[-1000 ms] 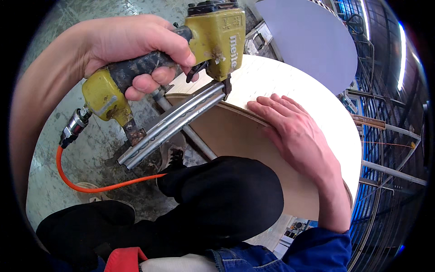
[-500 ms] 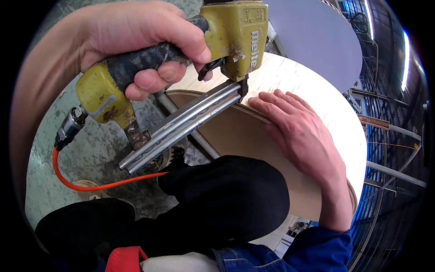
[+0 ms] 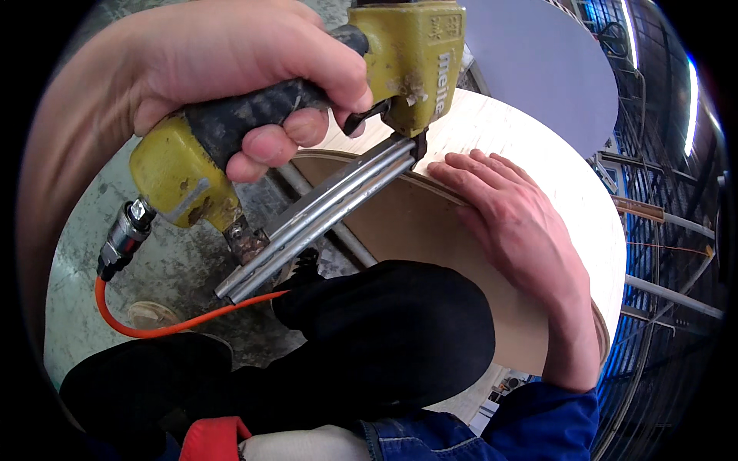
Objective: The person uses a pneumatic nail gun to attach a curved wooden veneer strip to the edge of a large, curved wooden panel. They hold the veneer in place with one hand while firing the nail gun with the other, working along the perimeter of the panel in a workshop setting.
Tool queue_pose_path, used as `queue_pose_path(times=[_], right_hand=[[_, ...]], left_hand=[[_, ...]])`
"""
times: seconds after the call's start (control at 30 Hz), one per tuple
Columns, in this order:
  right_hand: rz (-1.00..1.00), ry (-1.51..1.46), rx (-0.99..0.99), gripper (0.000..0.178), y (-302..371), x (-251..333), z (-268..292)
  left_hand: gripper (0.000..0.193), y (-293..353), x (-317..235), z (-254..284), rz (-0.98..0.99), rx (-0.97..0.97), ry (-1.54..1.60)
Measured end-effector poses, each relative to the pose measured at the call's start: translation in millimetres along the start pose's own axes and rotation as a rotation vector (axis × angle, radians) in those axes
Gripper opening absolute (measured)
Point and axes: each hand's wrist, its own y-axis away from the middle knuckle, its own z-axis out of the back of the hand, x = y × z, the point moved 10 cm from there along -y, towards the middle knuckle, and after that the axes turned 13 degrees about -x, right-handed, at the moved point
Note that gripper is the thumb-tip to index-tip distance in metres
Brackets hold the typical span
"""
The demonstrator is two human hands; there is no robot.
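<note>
My left hand (image 3: 254,77) is wrapped round the black grip of a yellow pneumatic nail gun (image 3: 411,65), with the index finger at the black trigger. The gun's silver magazine (image 3: 323,223) slants down toward my knees. Its dark nose meets the rim of a pale, round-edged plywood panel (image 3: 569,192); whether it presses on the wood I cannot tell. Just right of the nose, my right hand (image 3: 511,223) lies on the panel, fingers stretched flat over the top and thumb by the edge. An orange air hose (image 3: 165,332) runs from the metal coupling at the gun's handle.
Beyond the plywood lies a rounded grey-lilac surface (image 3: 538,69). My black-trousered knee (image 3: 407,330) is close under the panel and the magazine. A metal tube (image 3: 350,246) crosses beneath, above a stained grey floor (image 3: 92,253). Pipes and racking (image 3: 676,296) stand at the right.
The nail gun, with my left hand on it, has shifted slightly right and down along the panel's rim. The hose has moved with it. My right hand has barely moved.
</note>
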Motion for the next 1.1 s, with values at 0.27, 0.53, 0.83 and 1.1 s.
queue_pose_path(times=[0.27, 0.53, 0.83, 1.1], right_hand=[[-0.175, -0.079, -0.022, 0.055, 6, -7, 20], [-0.416, 0.170, -0.028, 0.070, 56, -43, 63], [-0.375, 0.082, -0.064, 0.063, 68, -52, 55], [-0.356, 0.067, -0.067, 0.060, 70, -53, 54]], left_hand=[[0.026, 6, -5, 24, -0.025, -0.072, -0.042], [0.030, 4, 14, 28, 0.024, -0.087, -0.023], [0.032, -7, 23, 18, 0.074, -0.050, 0.020], [0.027, -10, 26, 15, 0.098, 0.015, 0.067]])
